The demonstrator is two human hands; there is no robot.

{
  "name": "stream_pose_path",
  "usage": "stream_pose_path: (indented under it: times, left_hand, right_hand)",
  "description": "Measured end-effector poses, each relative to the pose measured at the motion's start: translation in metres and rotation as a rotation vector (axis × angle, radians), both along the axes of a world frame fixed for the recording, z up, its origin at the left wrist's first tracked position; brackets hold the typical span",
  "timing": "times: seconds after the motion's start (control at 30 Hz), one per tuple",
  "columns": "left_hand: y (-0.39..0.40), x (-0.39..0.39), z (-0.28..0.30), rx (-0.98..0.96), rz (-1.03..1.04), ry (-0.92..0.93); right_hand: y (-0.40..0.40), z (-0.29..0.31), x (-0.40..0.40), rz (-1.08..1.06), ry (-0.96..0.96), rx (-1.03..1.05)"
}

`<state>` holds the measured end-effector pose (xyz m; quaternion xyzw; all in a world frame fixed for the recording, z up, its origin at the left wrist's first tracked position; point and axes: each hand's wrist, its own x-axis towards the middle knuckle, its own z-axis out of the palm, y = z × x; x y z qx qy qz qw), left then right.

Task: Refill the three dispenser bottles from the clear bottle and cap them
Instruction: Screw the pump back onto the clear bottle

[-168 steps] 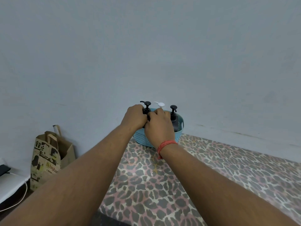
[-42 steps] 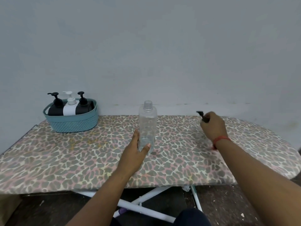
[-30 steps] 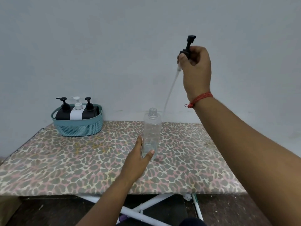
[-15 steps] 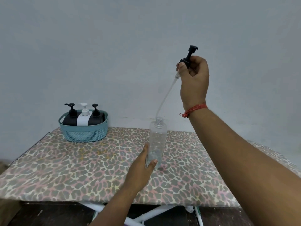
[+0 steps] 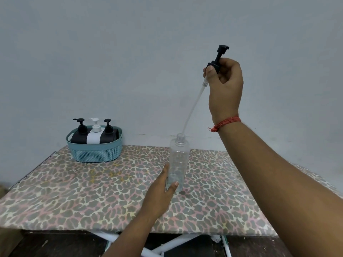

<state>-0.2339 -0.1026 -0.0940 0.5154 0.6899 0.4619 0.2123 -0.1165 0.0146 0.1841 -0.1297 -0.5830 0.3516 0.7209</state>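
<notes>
While left hand (image 5: 161,190) grips clear bottle (image 5: 178,162), right hand (image 5: 225,86) holds pump (image 5: 218,59) above.

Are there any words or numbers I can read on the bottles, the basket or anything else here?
No, there is nothing to read.
The clear bottle: no label or print shows.
The two black dispenser bottles and the white dispenser bottle: plain sides, no writing.
The blue basket: only a woven pattern.
The black pump in the right hand: no marks show.
The table cover: only a leopard print.
</notes>
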Motion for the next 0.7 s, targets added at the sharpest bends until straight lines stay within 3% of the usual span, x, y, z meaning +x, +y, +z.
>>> stream_pose_path:
  times: [0.3,0.6,0.7]
  left_hand:
    - [0.001,0.001,-0.001,0.0,0.016,0.002]
    - [0.001,0.001,0.0,-0.003,0.017,0.01]
    - [0.002,0.002,0.001,-0.004,0.014,0.002]
  right_hand:
    - [-0.002,-0.035,-0.006,-0.006,-0.143,-0.078]
    - [-0.005,-0.098,-0.005,0.059,-0.495,-0.126]
    - [-0.009,-0.108,-0.005,0.078,-0.524,-0.12]
